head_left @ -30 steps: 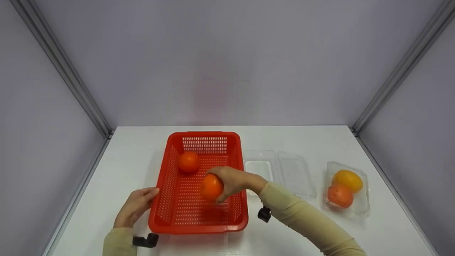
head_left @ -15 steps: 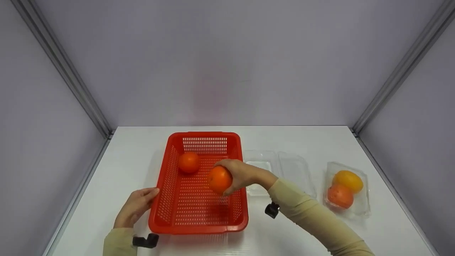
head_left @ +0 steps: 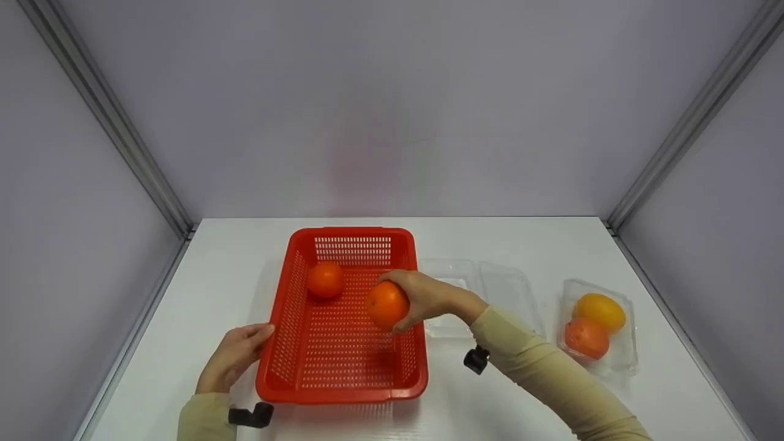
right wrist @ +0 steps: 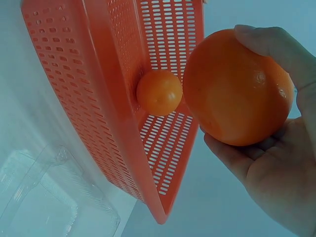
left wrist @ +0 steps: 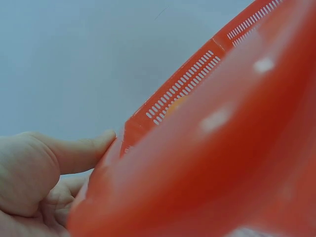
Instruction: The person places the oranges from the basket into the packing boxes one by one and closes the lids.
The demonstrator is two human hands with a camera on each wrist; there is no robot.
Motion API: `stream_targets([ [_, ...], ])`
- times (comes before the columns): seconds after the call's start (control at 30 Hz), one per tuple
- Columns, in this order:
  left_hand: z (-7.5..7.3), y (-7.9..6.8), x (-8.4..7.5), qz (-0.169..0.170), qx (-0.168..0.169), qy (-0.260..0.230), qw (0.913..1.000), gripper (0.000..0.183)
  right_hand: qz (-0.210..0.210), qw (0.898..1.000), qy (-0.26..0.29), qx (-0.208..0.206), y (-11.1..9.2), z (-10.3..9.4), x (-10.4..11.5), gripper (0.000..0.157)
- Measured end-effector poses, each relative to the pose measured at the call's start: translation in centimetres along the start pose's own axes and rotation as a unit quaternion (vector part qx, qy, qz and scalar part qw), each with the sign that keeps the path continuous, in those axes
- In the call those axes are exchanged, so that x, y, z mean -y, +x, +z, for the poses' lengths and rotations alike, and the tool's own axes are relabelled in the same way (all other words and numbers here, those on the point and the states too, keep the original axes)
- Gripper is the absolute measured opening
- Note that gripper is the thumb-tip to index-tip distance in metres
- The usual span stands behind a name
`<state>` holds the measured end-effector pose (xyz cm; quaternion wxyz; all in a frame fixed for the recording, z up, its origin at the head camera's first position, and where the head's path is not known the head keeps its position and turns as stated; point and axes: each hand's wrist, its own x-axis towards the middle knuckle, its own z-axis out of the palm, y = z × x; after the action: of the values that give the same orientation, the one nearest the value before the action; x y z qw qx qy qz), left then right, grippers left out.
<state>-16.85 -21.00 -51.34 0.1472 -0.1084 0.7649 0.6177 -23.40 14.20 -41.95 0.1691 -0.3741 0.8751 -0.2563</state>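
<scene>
A red plastic basket [head_left: 343, 392] with slotted walls stands on the table. My left hand [head_left: 235, 354] pinches its left rim between thumb and fingers; the left wrist view shows the thumb on the rim [left wrist: 106, 163]. Above the basket's right half, my right hand [head_left: 422, 300] grips an orange [head_left: 387, 306], thumb on one side and fingers round the other, also plain in the right wrist view. A second orange [head_left: 326, 280] lies inside the basket near its back left, apart from the held one.
Right of the basket lies an unfolded clear plastic clamshell box [head_left: 509, 297], partly hidden by the right arm. Farther right, another clear box [head_left: 625, 355] holds a yellow fruit [head_left: 600, 311] and an orange-red fruit [head_left: 587, 338]. Grey walls [head_left: 392, 110] surround the white table [head_left: 490, 239].
My right hand has lifted the orange and carried it to the right and slightly away, toward the basket's right rim. The left hand and the basket have stayed in place.
</scene>
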Motion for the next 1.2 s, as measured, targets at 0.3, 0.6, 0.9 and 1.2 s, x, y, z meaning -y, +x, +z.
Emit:
stream_targets([
  [0.3,0.1,0.0,0.0,-0.007,-0.002,-0.005,1.0000,0.058,0.009,1.000,0.014,-0.004,-0.7,-0.8,-0.3,0.080],
  [0.6,0.1,-0.1,0.0,-0.008,-0.001,-0.004,1.0000,0.057,0.009,1.000,0.015,-0.009,-1.0,-1.1,-0.8,0.081],
  [0.9,0.0,0.0,0.0,-0.008,0.003,-0.003,1.0000,0.059,-0.013,1.000,0.000,-0.019,-1.4,-1.1,-1.3,0.079],
  [1.2,0.1,0.0,0.1,-0.015,-0.003,0.006,0.9999,0.059,0.008,1.000,0.012,-0.020,-2.0,-1.4,-1.7,0.075],
])
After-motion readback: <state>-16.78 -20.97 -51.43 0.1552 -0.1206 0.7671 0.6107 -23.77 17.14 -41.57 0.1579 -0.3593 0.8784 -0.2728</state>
